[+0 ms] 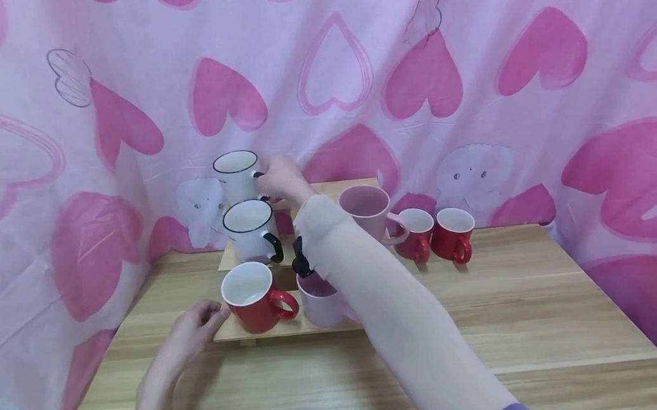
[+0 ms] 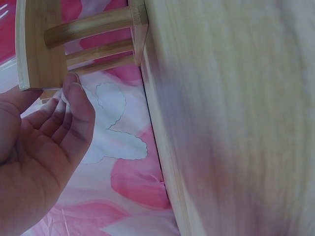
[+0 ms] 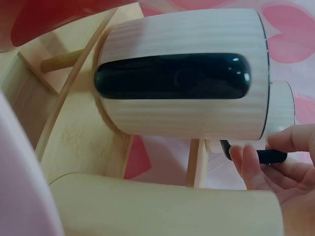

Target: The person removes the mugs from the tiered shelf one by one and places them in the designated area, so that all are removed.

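With the middle of the wooden rack (image 1: 228, 259) as the middle of a clock, and twelve o'clock at the far side, the back white mug (image 1: 235, 185) was at eleven o'clock, up by the top step. The right hand (image 1: 283, 179) reached over to it. Its thumb and fingers were clamped on the black handle (image 3: 270, 157), which stuck out at three o'clock on the mug. Another mug hid its bottom, so you could not tell if it touched the wood.

The left hand (image 1: 191, 332) was out at eight o'clock, by the near corner of the rack. Its thumb was on one side of the lowest board and its bent fingers were on the other, so they pinched the edge.

The near white mug (image 1: 249, 239) stood on the middle step at ten o'clock. A big red mug (image 1: 254, 312) stood on the lowest step at eight o'clock, just beside the left hand. The low pink mug (image 1: 320, 307) was at five o'clock, partly hidden by the right arm. The high pink mug (image 1: 366, 214) was at two o'clock, its bottom behind the sleeve (image 1: 405, 314). A small red mug (image 1: 408, 249) and its twin (image 1: 443, 245) stood on the table (image 1: 514, 319) at three o'clock, off the rack.
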{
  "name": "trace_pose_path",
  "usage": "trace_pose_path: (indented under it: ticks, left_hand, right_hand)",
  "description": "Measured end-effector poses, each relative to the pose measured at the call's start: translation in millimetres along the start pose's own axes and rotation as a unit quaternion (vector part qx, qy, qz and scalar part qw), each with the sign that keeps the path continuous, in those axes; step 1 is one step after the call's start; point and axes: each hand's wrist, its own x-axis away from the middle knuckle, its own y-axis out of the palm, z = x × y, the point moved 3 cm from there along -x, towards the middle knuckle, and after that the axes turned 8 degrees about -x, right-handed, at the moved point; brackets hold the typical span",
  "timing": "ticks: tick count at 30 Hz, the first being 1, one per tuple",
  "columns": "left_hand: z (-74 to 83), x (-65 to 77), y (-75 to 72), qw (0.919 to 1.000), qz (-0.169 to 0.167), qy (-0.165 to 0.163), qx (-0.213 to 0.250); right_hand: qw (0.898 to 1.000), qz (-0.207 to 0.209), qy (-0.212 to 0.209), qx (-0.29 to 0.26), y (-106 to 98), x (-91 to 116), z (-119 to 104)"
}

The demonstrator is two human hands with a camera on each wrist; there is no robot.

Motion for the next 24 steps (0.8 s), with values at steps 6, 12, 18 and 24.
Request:
trace_pose_path:
  ticks: [6, 12, 18, 24]
  left_hand:
    - [-0.4, -3.8, 0.0, 0.9998, 0.001, -0.001, -0.017]
    - [4.1, -13.6, 2.2, 0.9998, -0.004, 0.015, -0.012]
    - [2.7, -11.1, -1.8, 0.9996, 0.006, 0.018, -0.021]
    - [-0.2, -8.8, -15.3, 0.9993, 0.01, 0.02, -0.03]
  right_hand:
    - [0.998, 0.014, -0.039, 0.05, -3, 0, -6]
    - [0.986, 0.096, -0.062, 0.119, -19, 3, -17]
    - [0.986, 0.116, -0.08, 0.086, -31, 11, -27]
    - [0.989, 0.111, -0.097, 0.033, -45, 26, -38]
